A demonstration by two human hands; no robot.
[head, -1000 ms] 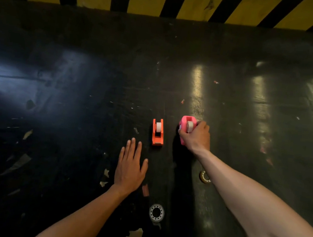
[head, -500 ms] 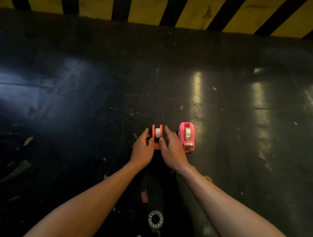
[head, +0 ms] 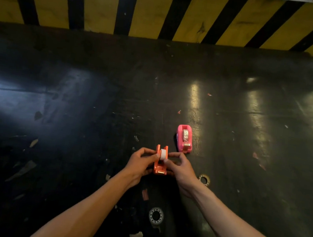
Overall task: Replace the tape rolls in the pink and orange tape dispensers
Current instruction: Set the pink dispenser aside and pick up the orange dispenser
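Orange dispenser [head: 160, 163] pinched between left hand [head: 140, 164], right hand [head: 182, 168]; seemingly off surface.

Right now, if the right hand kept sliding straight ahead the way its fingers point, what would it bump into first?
The right hand points up and left, its fingers already on the white tape roll in the orange dispenser. So it meets that roll first, then the left hand beyond. The pink dispenser lies off that line.

Dim overall; streaky glare on the dark tabletop [head: 196, 95] at right, deep shadow left, edges bowed, fine detail perhaps slightly soft.
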